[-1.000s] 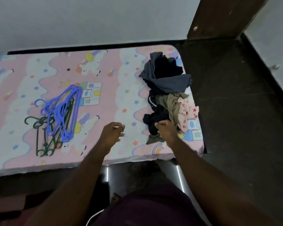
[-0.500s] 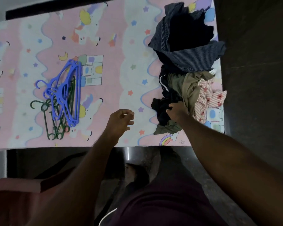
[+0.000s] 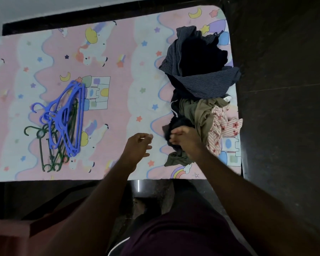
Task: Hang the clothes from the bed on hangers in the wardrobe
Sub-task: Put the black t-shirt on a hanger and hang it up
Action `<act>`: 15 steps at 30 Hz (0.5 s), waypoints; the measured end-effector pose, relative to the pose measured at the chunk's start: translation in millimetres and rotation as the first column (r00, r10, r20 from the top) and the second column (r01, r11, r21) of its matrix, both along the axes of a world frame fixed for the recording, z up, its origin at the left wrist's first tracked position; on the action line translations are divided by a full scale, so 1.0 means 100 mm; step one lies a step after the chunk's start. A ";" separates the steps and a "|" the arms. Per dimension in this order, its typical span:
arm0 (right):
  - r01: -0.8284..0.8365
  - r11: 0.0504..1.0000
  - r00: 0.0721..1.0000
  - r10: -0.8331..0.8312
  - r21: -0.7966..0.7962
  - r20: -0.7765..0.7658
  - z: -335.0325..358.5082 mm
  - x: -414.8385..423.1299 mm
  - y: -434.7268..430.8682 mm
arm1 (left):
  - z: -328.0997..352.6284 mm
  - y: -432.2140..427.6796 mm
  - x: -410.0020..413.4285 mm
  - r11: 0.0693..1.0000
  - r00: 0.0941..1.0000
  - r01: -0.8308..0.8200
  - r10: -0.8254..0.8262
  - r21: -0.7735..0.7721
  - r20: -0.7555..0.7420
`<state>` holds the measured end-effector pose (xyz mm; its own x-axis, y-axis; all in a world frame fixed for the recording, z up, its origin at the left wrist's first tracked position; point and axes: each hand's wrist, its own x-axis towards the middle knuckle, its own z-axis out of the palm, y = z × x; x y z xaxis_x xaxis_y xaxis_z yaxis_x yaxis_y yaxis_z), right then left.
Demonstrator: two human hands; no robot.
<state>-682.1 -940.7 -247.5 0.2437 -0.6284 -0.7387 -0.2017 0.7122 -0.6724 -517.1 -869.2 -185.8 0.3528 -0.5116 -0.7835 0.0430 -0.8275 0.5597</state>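
Observation:
A heap of clothes lies at the right end of the bed (image 3: 118, 52): a dark striped garment (image 3: 203, 82) at the back, an olive one (image 3: 201, 115), a pink flowered one (image 3: 225, 128) and a black garment (image 3: 177, 124) at the front. My right hand (image 3: 185, 139) grips the black garment at the heap's near edge. My left hand (image 3: 139, 146) hovers just left of it over the sheet, fingers loosely curled, holding nothing. Several blue hangers (image 3: 67, 115) lie stacked on dark green hangers (image 3: 50, 148) at the bed's left.
The bed's pink patterned sheet is bare between hangers and clothes. Dark floor (image 3: 284, 108) runs along the bed's right side and in front of it. A reddish object (image 3: 11, 237) sits at the lower left. No wardrobe is in view.
The camera has tilted down and come closer to the bed. My right hand has closed further into the black garment; my left hand has stayed beside it.

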 end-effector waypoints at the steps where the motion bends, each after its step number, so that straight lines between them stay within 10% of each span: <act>1: -0.046 0.999 0.990 0.042 0.027 0.132 0.19 0.06 0.08 | 0.02 -0.06 -0.04 0.999 0.998 -0.041 0.042 0.026 -0.047; 5: -0.306 0.952 0.879 0.273 0.024 0.390 0.73 0.16 0.37 | 0.02 -0.15 -0.10 0.987 0.969 -0.142 0.153 0.072 -0.196; 15: 0.027 0.981 0.998 -0.036 0.192 0.044 0.30 0.01 0.20 | 0.33 0.01 0.18 0.987 0.995 0.069 -0.058 -0.145 0.078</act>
<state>-680.7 -920.4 -217.6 0.2630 -0.4842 -0.8345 -0.1485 0.8343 -0.5309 -499.5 -867.8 -152.3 0.3691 -0.6431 -0.6710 -0.0525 -0.7352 0.6758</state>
